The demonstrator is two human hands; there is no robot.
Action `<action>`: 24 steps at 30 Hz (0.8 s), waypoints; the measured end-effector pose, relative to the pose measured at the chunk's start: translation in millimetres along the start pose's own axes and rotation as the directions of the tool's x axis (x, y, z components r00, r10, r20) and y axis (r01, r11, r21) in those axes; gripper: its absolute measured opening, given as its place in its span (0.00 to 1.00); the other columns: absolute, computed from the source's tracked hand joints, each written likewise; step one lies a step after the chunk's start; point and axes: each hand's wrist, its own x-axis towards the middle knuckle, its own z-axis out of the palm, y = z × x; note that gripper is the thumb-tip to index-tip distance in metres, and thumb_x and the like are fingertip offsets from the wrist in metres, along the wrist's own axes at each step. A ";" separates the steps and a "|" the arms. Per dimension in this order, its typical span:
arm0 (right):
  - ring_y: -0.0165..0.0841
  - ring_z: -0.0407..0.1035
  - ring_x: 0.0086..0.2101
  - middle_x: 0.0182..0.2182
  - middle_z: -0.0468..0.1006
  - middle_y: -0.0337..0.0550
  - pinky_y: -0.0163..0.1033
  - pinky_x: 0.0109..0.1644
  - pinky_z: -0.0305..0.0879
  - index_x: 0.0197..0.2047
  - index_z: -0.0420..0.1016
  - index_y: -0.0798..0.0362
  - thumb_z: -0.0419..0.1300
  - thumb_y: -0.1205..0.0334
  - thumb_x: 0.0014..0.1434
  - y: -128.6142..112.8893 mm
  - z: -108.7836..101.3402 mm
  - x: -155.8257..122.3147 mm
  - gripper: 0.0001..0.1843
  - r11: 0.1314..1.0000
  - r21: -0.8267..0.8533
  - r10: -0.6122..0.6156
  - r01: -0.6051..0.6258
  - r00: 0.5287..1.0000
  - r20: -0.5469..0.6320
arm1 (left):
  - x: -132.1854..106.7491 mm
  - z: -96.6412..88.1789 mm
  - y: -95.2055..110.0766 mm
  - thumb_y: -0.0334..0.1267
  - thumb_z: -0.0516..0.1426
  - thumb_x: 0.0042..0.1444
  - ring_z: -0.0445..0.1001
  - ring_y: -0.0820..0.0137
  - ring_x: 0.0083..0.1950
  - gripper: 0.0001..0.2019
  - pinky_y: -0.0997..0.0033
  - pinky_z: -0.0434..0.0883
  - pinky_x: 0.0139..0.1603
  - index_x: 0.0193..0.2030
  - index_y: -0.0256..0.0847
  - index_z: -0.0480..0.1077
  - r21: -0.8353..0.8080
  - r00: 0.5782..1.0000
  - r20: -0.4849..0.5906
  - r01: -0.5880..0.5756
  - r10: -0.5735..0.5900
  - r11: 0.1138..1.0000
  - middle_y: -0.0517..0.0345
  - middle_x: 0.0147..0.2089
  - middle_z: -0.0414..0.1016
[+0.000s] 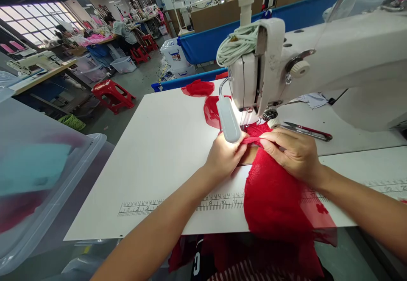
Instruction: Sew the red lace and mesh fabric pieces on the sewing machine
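Note:
Red fabric (275,196) runs from under the sewing machine's (254,69) needle area down over the table's front edge. Just in front of the needle, my left hand (224,154) pinches the fabric's edge from the left. My right hand (291,151) grips the same folded edge from the right, thumb and fingers closed on it. A grey lamp head (229,120) on a bent neck shines down and covers part of my left fingertips. Behind my right hand lie thread snips (308,131) with a dark red and black handle. The needle tip is hard to make out.
Sheer red fabric pieces (199,88) lie at the white table's (152,158) back edge. A printed ruler scale (219,202) runs along the front. Left of the table stands a translucent plastic bin (92,158). Beyond are a red stool (112,95), other machines and seated people.

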 end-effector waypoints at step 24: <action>0.29 0.74 0.29 0.43 0.80 0.46 0.34 0.27 0.66 0.47 0.68 0.51 0.55 0.75 0.60 9.7 -13.9 -5.0 0.14 0.986 -0.151 -0.065 0.074 0.996 0.059 | 7.4 -7.5 -6.3 0.36 0.49 0.64 0.57 0.76 0.26 0.16 0.74 0.62 0.28 0.24 0.41 0.53 -0.240 0.963 0.168 0.247 -0.211 0.939 0.64 0.24 0.54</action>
